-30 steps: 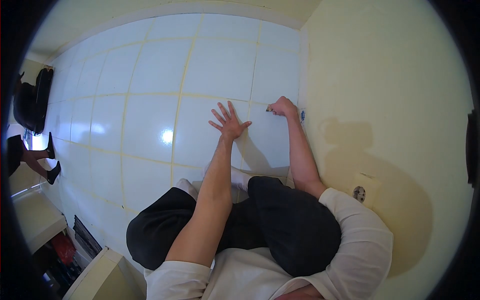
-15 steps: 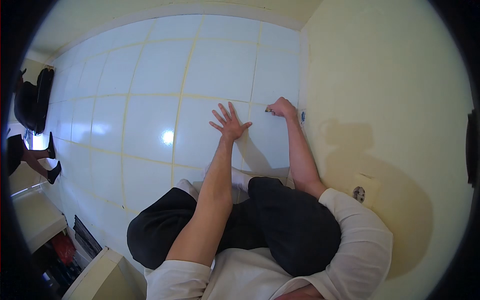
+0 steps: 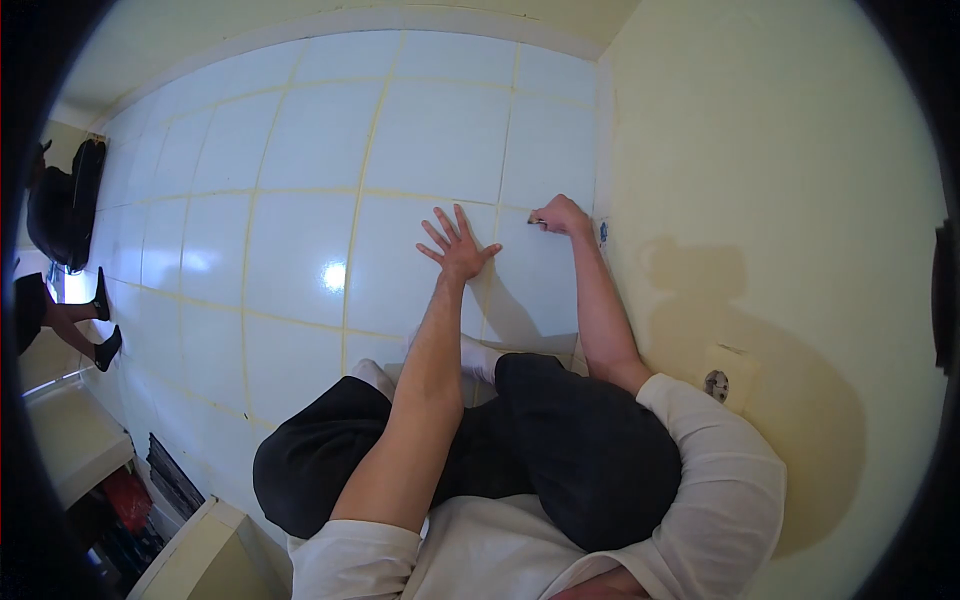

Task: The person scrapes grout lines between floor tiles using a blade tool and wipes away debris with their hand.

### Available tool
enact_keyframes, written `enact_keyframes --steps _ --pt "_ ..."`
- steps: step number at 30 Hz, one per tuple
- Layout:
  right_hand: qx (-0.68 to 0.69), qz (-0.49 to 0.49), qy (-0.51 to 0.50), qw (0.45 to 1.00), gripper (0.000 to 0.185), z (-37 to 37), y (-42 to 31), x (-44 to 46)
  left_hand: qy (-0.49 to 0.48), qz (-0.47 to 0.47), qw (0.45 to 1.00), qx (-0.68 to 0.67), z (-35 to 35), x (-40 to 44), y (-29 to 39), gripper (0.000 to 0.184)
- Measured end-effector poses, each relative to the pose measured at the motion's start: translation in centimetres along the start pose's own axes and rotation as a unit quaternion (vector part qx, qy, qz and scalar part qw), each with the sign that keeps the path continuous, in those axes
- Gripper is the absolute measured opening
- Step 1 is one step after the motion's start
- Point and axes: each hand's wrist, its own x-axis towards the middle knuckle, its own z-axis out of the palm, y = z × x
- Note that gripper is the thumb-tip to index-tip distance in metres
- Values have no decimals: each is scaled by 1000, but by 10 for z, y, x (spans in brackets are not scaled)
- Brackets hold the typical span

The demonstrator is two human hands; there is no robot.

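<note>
My left hand [image 3: 460, 250] lies flat on the pale tiled floor [image 3: 290, 240], fingers spread wide, near a grout line. To its right, close to the wall, my right hand [image 3: 563, 215] is closed around a small scraper-like tool [image 3: 536, 217]. Only the tool's dark tip shows, over the grout line between two tiles; the rest is hidden in the fist. Yellowish grout lines run between the tiles. A small blue mark [image 3: 603, 232] shows at the foot of the wall beside my right wrist.
A cream wall [image 3: 760, 150] with a socket [image 3: 717, 385] rises on the right. At the far left are a person's legs [image 3: 75, 325] and a black seat-like object [image 3: 62, 210]. Cream furniture [image 3: 205, 560] and a dark slatted piece [image 3: 174, 477] stand at the lower left.
My right hand and the tool have shifted very slightly left along the grout line. My left hand stays spread in the same place.
</note>
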Motion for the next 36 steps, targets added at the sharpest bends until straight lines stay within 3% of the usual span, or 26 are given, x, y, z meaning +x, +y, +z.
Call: enact_keyframes --steps 3,6,12,18,22,25,31,34,36 --pt "-61 -2 44 997 30 7 -10 2 0 4 1000 -5 -2 -2 1 138" --pt "2 23 -2 1000 30 2 -3 4 -3 2 1000 -7 -2 -1 1 137" --pt "-7 51 -21 998 30 -6 14 12 0 -1 1000 0 1 1 0 137" --pt "-27 -25 58 998 38 19 -14 4 3 7 1000 0 0 0 -1 137" --pt "10 -16 87 996 43 23 -4 7 -4 14 1000 10 -16 -14 11 129" --pt "71 27 139 987 44 15 15 8 41 192 980 41 -9 2 6 111" --pt "138 20 249 958 48 -3 16 -7 83 290 940 159 34 16 44 90" --pt "144 16 277 950 49 -11 9 -12 -52 365 888 274 10 -9 83 83" --pt "142 14 297 944 48 -14 8 -14 -133 428 878 167 29 -2 85 83"
